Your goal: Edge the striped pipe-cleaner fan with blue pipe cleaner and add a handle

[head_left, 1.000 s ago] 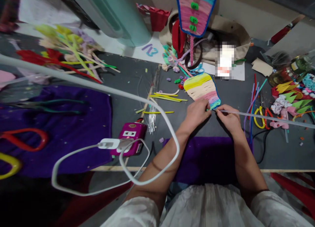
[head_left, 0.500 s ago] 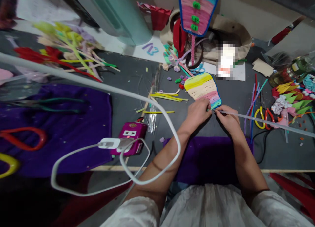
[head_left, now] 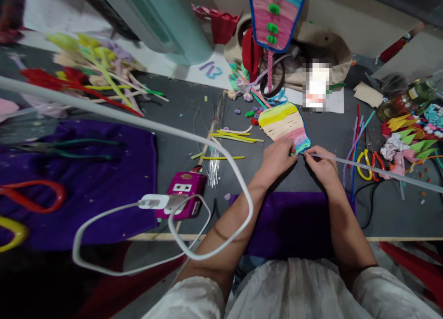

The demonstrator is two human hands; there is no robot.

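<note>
A striped piece (head_left: 282, 121) in yellow, cream, pink and blue with a blue edge lies on the dark table. My left hand (head_left: 279, 160) is closed on its lower end, thumb and fingers pinched together. At the lower right corner of the piece, my right hand (head_left: 321, 164) is also closed in a pinch; what its fingertips hold is too small to make out. A white cable passes across the view in front of the right hand. Above hangs a larger striped piece (head_left: 277, 17) with green curls down its middle.
Purple power strip (head_left: 187, 194), yellow stems (head_left: 235, 135) and thin wires (head_left: 215, 157) lie left of my hands. Scissors (head_left: 365, 166), coloured stems (head_left: 355, 148) and glass jars (head_left: 391, 109) are at the right. Pliers (head_left: 69, 146) rest on purple cloth (head_left: 104, 190) at far left.
My right hand has shifted very slightly right, a little away from the corner of the striped piece. My left hand keeps its hold. The whole view has moved slightly.
</note>
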